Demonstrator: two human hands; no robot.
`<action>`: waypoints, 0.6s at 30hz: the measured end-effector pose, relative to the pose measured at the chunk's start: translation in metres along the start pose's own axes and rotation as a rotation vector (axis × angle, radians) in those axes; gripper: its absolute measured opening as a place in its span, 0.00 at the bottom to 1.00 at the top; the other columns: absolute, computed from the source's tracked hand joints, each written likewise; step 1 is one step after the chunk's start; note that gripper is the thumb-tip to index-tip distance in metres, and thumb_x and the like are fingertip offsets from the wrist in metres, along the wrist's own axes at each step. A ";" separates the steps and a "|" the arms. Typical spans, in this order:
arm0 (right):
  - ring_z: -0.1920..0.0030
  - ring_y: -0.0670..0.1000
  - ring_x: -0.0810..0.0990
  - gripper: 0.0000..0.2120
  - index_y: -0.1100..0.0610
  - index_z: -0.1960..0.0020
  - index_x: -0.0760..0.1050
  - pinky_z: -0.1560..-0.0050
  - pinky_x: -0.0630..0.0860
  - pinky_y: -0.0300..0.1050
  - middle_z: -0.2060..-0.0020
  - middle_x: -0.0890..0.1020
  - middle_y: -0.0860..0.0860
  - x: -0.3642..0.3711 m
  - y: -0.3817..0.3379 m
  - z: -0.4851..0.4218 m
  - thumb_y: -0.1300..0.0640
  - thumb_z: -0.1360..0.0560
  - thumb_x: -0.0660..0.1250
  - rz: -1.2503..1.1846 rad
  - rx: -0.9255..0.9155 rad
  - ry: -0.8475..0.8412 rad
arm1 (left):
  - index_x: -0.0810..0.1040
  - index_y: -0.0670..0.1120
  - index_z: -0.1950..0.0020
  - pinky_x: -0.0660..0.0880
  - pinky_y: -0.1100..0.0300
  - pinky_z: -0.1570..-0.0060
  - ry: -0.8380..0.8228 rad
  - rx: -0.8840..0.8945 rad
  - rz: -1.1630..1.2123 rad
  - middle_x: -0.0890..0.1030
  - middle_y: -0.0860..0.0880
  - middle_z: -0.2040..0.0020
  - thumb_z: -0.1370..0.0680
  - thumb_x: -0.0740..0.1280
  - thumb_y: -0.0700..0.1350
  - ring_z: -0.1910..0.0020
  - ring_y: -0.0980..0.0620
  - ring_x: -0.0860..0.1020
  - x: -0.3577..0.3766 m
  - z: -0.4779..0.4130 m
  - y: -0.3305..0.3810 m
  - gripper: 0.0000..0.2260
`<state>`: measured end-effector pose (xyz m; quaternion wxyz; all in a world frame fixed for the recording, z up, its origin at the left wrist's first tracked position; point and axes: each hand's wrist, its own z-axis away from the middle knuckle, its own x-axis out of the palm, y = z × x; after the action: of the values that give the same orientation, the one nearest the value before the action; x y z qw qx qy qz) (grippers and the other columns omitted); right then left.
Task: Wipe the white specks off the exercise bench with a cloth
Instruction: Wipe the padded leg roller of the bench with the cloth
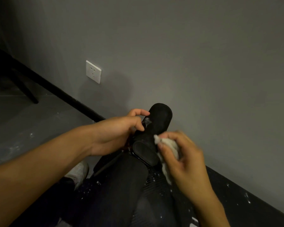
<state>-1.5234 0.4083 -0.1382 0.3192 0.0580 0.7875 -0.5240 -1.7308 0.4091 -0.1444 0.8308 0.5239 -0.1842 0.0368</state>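
Note:
A black foam roller pad of the exercise bench stands out toward the grey wall, with a smear of white specks on its left side. My left hand grips the pad from the left, fingers curled round it beside the smear. My right hand holds a crumpled white cloth against the pad's right lower side; this hand is blurred. More white specks dot the bench's dark padding below the hands.
A white wall socket sits on the grey wall at left. A black skirting board runs along the floor. A white shoe shows beside the bench. Dark chair legs stand at far left. The floor is speckled white.

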 end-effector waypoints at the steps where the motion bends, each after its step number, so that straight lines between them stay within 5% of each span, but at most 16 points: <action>1: 0.53 0.47 0.81 0.05 0.45 0.47 0.79 0.57 0.80 0.43 0.53 0.80 0.43 -0.001 0.002 -0.009 0.49 0.22 0.67 0.044 -0.009 0.034 | 0.71 0.58 0.33 0.74 0.56 0.57 -0.002 -0.003 0.017 0.78 0.45 0.48 0.22 0.58 0.36 0.53 0.48 0.77 0.001 -0.001 0.000 0.23; 5: 0.53 0.45 0.81 0.07 0.50 0.45 0.79 0.57 0.77 0.34 0.52 0.80 0.43 0.003 -0.002 -0.024 0.59 0.20 0.68 0.076 -0.056 0.051 | 0.71 0.58 0.32 0.77 0.56 0.55 -0.023 -0.008 0.009 0.81 0.42 0.47 0.21 0.60 0.32 0.52 0.47 0.79 -0.003 -0.001 0.000 0.25; 12: 0.53 0.48 0.82 0.06 0.46 0.46 0.80 0.57 0.78 0.38 0.54 0.80 0.42 -0.008 -0.003 0.000 0.50 0.21 0.66 0.047 -0.046 -0.051 | 0.75 0.68 0.37 0.77 0.45 0.39 -0.049 0.012 -0.203 0.85 0.45 0.50 0.24 0.74 0.41 0.48 0.42 0.84 -0.009 0.003 0.003 0.26; 15: 0.51 0.46 0.81 0.06 0.46 0.45 0.79 0.54 0.79 0.42 0.52 0.80 0.41 -0.004 0.005 -0.014 0.54 0.21 0.68 0.087 -0.029 0.095 | 0.74 0.67 0.36 0.74 0.40 0.33 -0.035 0.007 -0.163 0.84 0.41 0.42 0.22 0.71 0.40 0.39 0.37 0.81 -0.003 0.005 0.004 0.24; 18: 0.53 0.50 0.82 0.05 0.47 0.45 0.80 0.55 0.80 0.45 0.52 0.82 0.46 0.007 0.007 0.002 0.54 0.20 0.67 -0.076 0.026 0.076 | 0.73 0.62 0.33 0.78 0.49 0.43 -0.003 0.014 -0.041 0.80 0.41 0.36 0.20 0.62 0.38 0.41 0.42 0.80 0.005 0.004 0.004 0.22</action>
<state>-1.5248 0.4081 -0.1481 0.2681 0.0518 0.7938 -0.5435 -1.7282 0.4064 -0.1378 0.8274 0.5333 -0.1746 0.0204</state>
